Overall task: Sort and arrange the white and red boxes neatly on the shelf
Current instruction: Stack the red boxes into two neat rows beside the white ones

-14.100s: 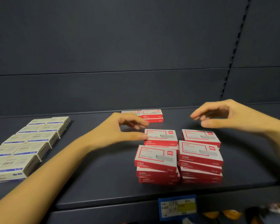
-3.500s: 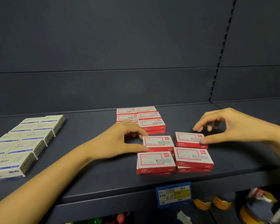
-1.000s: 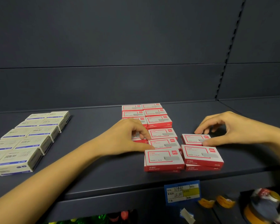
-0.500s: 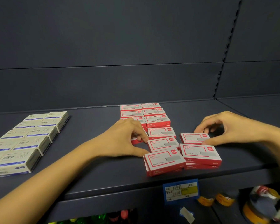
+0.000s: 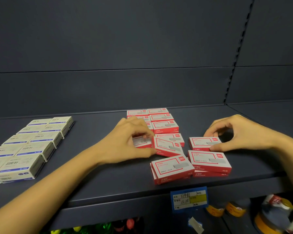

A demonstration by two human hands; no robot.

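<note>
Red boxes lie in the middle of the dark shelf (image 5: 108, 186). A tidy block of red boxes (image 5: 161, 119) sits at the back. My left hand (image 5: 127, 142) pinches a tilted red box (image 5: 167, 146) lifted at an angle; another red box (image 5: 141, 142) shows under its fingers. My right hand (image 5: 240, 134) pinches a flat red box (image 5: 204, 143) between thumb and fingers. Two short stacks (image 5: 172, 168) (image 5: 209, 161) stand near the front edge, the left one skewed. White boxes (image 5: 32, 146) lie in two rows at the left.
A blue and yellow price tag (image 5: 189, 199) hangs on the shelf's front lip. Tape rolls (image 5: 233, 208) and other goods lie on the shelf below. A dark back panel rises behind, with a slotted upright (image 5: 233, 68) at the right.
My left hand has lifted the tilted red box further off the row and the front left stack has skewed. My right hand stays on its box.
</note>
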